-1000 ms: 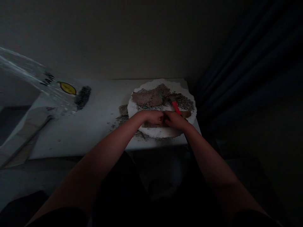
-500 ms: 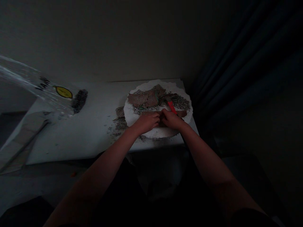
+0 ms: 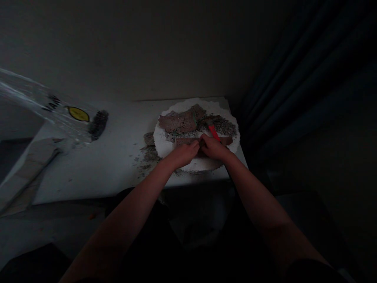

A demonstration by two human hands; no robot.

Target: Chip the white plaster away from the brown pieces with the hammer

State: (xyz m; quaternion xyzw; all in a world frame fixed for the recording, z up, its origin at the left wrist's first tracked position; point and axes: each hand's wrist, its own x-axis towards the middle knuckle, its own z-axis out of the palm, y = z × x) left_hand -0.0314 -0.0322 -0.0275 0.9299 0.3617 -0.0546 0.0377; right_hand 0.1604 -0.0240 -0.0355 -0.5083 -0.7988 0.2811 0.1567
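My left hand and my right hand meet at the fingertips over a brown perforated strip. The fingers of both are curled in, closed around something small and dark that I cannot make out. Under them, the strip lies across a round white board with a ragged edge. A red piece, perhaps a handle, sticks out just beyond my right hand; whether that hand touches it is unclear. Farther back on the board lie a wider brown perforated sheet and a heap of grey-brown crumbs.
The white table carries the board at its right end. More crumbs are scattered left of the board. A clear plastic bag with a yellow label and dark contents lies farther left. A dark curtain hangs at right.
My hands stay over the strip with a slight shift of the fingers. A bit more of the strip's left end shows now. The other things have not moved.
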